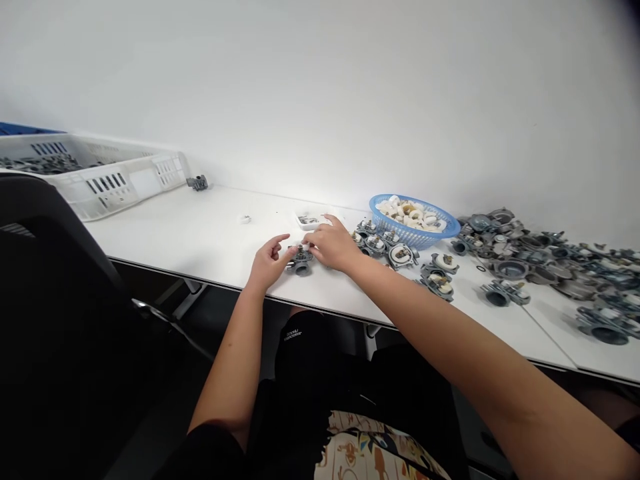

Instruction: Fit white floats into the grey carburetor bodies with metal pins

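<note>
A grey metal carburetor body (301, 268) sits on the white table in front of me, with a small white part on its top. My left hand (270, 264) is at its left side, thumb tip against the carburetor and index finger stretched out apart from it. My right hand (332, 244) reaches in from the right, thumb and fingers pinched together at the carburetor's upper right. Whatever sits between those fingertips is hidden. Just behind the right hand is a small white tray (305, 225) holding thin metal pieces.
A blue basket (453, 229) of white plastic floats stands at the back right. Many carburetors (375, 245) lie to the right, with a larger heap (530, 257) beyond. A white crate (165, 172) of metal parts is far left, near a single carburetor (197, 183) and a black chair (40, 267).
</note>
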The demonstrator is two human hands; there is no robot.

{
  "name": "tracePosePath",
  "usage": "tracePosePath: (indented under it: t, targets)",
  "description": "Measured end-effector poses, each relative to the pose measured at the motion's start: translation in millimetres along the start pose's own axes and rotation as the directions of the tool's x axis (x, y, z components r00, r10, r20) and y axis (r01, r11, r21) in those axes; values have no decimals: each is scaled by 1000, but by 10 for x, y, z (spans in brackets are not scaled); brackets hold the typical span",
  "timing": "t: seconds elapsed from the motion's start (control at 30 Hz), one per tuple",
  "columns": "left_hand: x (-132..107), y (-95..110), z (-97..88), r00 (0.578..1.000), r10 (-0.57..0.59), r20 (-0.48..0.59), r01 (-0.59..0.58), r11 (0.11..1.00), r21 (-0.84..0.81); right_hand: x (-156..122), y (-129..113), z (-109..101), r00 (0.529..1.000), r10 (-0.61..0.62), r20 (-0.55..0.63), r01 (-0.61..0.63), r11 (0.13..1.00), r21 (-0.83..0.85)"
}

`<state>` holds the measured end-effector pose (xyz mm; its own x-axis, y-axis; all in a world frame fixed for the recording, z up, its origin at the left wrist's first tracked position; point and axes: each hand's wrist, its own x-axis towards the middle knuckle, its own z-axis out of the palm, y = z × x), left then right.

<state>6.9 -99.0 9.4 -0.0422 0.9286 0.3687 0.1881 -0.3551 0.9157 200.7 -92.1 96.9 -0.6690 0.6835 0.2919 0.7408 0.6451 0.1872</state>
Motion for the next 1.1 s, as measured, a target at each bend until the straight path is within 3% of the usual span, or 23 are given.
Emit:
tracePosePath:
  t: [0.33,0.47,0.63,0.9,1.1]
  targets:
    - [-15,24,-3,996,-25,86,24,1000,14,-216,-166,-35,995,96,36,-101,980,171]
    - [-16,-1,-6,990,-41,131,36,998,42,-321,-297,-3,991,135,-13,-133,988,82]
    - [-11,-62,-1,984,-43,171,34,998,51,-399,-490,158,971,212,-106,-211,977,18]
    - [7,-85,-14,984,-38,173,45,998,-35,-444,-595,439,914,365,-178,-325,920,217]
    - [15,-95,-16,984,-47,173,62,995,-81,-437,-611,604,883,390,-261,-315,905,288]
